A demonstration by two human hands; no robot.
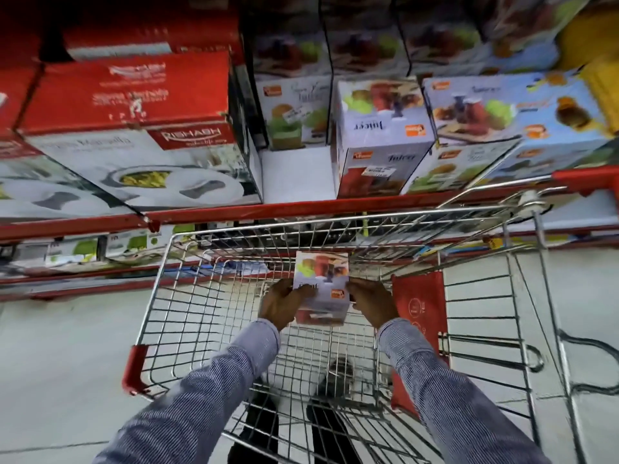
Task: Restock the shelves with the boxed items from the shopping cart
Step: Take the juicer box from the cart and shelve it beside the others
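Observation:
A small white juicer box (322, 279) with fruit pictures sits inside the wire shopping cart (160, 286). My left hand (283, 303) grips its left side and my right hand (371, 304) grips its right side, both reaching down into the basket. On the shelf above, matching juicer boxes (382, 135) stand in a row, with a bare white gap (294, 172) on the shelf between two of them. The shelf's red front edge (268, 209) runs just beyond the cart.
Large red and white cookware boxes (134, 128) fill the shelf's left side. More juicer boxes (516, 112) lie at the right. A red child-seat flap (420, 309) hangs inside the cart's right side. Lower shelves (83, 252) hold small boxes. Grey floor lies to the left.

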